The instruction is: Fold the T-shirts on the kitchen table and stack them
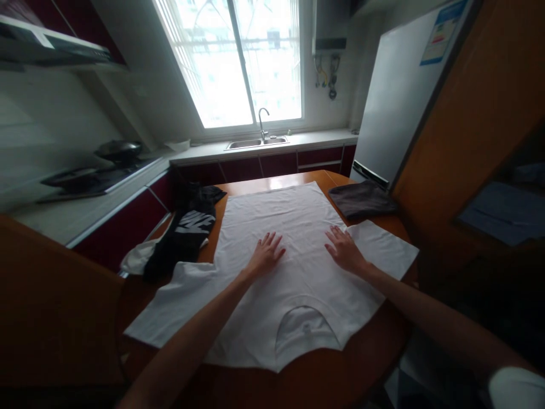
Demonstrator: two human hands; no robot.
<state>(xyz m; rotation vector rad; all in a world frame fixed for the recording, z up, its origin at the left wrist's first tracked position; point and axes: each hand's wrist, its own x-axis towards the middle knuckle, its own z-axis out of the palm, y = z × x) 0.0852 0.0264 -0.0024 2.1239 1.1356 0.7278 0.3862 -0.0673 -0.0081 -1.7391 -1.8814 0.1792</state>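
Observation:
A white T-shirt (pixel 298 278) lies spread out on the wooden table, its neck opening toward me and its hem at the far side. Both sleeves stretch out to the sides, and light creases run across the cloth. My left hand (pixel 266 254) rests flat on the left middle of the shirt with its fingers spread. On the right, near the sleeve seam, my right hand (pixel 344 249) also lies flat with fingers apart. Neither hand grips the fabric.
Dark clothes with white lettering (pixel 187 230) are heaped at the table's left edge. A folded dark grey cloth (pixel 361 199) lies at the far right of the wooden table (pixel 315 369). Beyond are a sink (pixel 244 144), a stove (pixel 97 179) and a fridge (pixel 392 96).

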